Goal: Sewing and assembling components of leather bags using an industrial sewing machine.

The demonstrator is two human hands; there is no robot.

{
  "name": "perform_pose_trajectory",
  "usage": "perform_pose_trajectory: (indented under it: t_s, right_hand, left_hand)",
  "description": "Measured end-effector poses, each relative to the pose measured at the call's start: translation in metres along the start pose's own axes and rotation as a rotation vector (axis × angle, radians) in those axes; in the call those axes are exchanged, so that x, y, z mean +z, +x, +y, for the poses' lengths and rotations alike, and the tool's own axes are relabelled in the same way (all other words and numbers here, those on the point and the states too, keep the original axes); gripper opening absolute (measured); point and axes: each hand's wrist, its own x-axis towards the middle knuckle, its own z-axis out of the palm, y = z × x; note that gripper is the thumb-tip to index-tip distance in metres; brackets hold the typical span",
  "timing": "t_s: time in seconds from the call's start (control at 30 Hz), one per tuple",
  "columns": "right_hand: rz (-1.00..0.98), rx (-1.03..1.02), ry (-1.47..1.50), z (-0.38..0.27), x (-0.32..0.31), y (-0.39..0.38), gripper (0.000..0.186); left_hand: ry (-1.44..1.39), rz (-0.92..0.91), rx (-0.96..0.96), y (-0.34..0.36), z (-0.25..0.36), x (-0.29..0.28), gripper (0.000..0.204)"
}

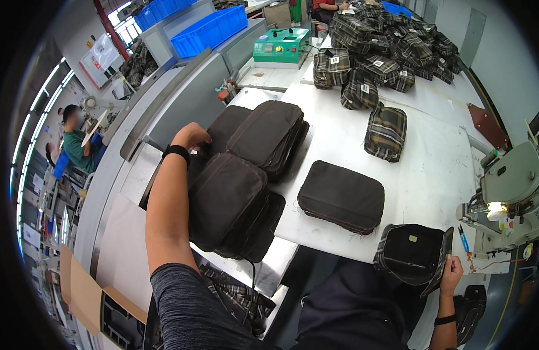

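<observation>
At the lower right, my right hand (451,275) is closed on the raised edge of an open pouch (410,252) with a dark inside and a small pale label. My left hand (192,136) reaches to the far left side of several stacks of dark brown fabric pieces. Its fingers are bent beside a stack (227,127), and what they grip is partly hidden. Nearer me lies another dark brown stack (228,192), with a further stack (268,133) beyond it. A separate dark brown rounded piece (341,196) lies on the white table (433,186) between my hands.
A plaid pouch (385,133) sits farther along the table, before a large heap of plaid pouches (392,44). A sewing machine (511,181) with a lit lamp stands at the right. Beyond the stacks are a green machine (281,46) and a blue crate (210,32). People work in the background.
</observation>
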Motion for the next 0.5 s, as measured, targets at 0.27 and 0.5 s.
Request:
perform_pose_trajectory:
  t_s: [0.27,0.5]
  right_hand:
    - [0.002,-0.022,-0.015,0.001,0.001,0.001,0.023]
    - [0.128,-0.054,-0.202,-0.013,0.007,0.002,0.022]
  left_hand:
    - [0.046,0.038,0.024,-0.001,-0.001,0.007,0.034]
    - [0.330,-0.082,-0.044,0.039,-0.010,0.014,0.044]
